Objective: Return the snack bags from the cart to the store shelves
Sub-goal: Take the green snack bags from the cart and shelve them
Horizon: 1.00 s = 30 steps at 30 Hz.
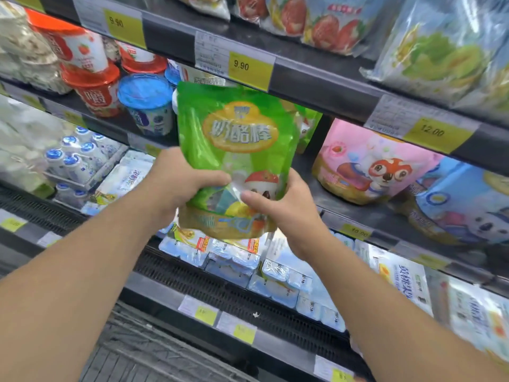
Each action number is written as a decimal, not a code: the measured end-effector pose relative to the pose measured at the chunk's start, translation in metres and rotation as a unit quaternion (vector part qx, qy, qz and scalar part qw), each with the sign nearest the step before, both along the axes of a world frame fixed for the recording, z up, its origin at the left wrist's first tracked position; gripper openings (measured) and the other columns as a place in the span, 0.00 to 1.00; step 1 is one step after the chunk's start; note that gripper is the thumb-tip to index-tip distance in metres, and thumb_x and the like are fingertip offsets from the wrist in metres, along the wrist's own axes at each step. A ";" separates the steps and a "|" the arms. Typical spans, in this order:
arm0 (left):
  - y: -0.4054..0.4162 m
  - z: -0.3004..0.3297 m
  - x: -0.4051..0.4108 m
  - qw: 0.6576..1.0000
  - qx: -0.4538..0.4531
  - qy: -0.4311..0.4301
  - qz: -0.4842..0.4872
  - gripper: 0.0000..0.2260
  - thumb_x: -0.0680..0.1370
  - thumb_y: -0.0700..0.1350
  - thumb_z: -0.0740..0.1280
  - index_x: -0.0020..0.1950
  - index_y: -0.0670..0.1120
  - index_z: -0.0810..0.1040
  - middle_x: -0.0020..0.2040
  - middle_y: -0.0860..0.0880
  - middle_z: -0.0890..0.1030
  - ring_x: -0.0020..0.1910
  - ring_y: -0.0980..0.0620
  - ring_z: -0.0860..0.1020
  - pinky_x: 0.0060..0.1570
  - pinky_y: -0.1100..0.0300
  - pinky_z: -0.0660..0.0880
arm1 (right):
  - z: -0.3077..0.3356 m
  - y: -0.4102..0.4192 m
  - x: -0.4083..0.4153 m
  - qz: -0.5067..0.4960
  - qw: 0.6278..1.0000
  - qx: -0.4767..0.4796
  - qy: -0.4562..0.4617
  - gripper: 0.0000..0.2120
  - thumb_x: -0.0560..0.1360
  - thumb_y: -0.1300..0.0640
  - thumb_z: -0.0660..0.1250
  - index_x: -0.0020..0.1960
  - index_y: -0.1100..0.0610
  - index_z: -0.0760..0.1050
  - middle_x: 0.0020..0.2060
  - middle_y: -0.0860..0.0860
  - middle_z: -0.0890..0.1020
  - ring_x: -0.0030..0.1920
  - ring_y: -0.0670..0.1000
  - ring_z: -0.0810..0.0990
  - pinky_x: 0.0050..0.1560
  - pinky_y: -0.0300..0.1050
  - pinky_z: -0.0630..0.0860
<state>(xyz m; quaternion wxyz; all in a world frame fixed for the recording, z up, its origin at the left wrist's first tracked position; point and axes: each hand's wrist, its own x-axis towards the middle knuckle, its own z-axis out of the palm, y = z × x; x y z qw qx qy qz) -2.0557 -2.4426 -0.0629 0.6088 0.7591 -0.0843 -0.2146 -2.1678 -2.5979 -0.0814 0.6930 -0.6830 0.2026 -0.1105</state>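
Here both hands grip 1 green snack bag (234,150) upright by its lower half: left hand (179,183) with fingers curled round the left edge, right hand (278,205) pinching the right. Its long axis rises from the fingers; the matching green bags (308,125) sit just beyond on the shelf (358,210).

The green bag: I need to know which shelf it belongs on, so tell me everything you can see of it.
The green bag is a glossy plastic pouch with an orange oval label bearing white Chinese characters, a cartoon mushroom figure and a clear window low on its front. It is held upright in the air before the shelves, its top near a 9.90 price tag. Both hands grip its lower half: the left hand on its left edge, the right hand on its right. Similar green bags stand behind it.
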 end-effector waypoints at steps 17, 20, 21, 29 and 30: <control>-0.097 -0.014 0.052 0.973 0.178 -0.139 0.038 0.37 0.61 0.48 0.84 0.66 0.43 0.73 0.64 0.46 0.80 0.63 0.46 0.77 0.65 0.50 0.73 | -0.031 -0.060 0.056 -0.159 0.963 -0.214 -0.023 0.25 0.62 0.64 0.80 0.57 0.57 0.77 0.48 0.49 0.84 0.50 0.49 0.83 0.50 0.43 0.81; -0.092 -0.026 0.051 0.963 0.213 -0.163 0.036 0.37 0.62 0.51 0.83 0.67 0.44 0.73 0.64 0.46 0.80 0.64 0.45 0.76 0.63 0.54 0.72 | -0.037 -0.062 0.060 -0.163 0.963 -0.213 -0.015 0.25 0.62 0.65 0.81 0.56 0.56 0.77 0.44 0.43 0.81 0.46 0.44 0.81 0.44 0.28 0.75; -0.091 -0.027 0.051 0.959 0.221 -0.176 0.037 0.38 0.62 0.52 0.83 0.67 0.44 0.73 0.65 0.46 0.79 0.65 0.45 0.76 0.60 0.56 0.71 | -0.036 -0.063 0.062 -0.164 0.964 -0.211 -0.015 0.25 0.62 0.65 0.80 0.56 0.56 0.77 0.43 0.42 0.80 0.46 0.43 0.80 0.44 0.26 0.74; -0.082 -0.022 0.044 0.964 0.214 -0.155 0.042 0.37 0.63 0.50 0.83 0.67 0.44 0.72 0.64 0.47 0.79 0.64 0.46 0.76 0.61 0.54 0.72 | -0.024 -0.050 0.041 -0.196 0.961 -0.193 -0.013 0.28 0.66 0.65 0.79 0.64 0.59 0.74 0.57 0.51 0.82 0.58 0.50 0.80 0.62 0.48 0.78; -0.077 -0.020 0.039 0.969 0.193 -0.142 0.052 0.35 0.64 0.49 0.83 0.67 0.44 0.72 0.61 0.47 0.79 0.64 0.46 0.76 0.63 0.53 0.73 | -0.021 -0.047 0.028 -0.210 0.958 -0.196 -0.019 0.28 0.67 0.64 0.78 0.65 0.58 0.74 0.58 0.49 0.81 0.59 0.48 0.80 0.63 0.45 0.76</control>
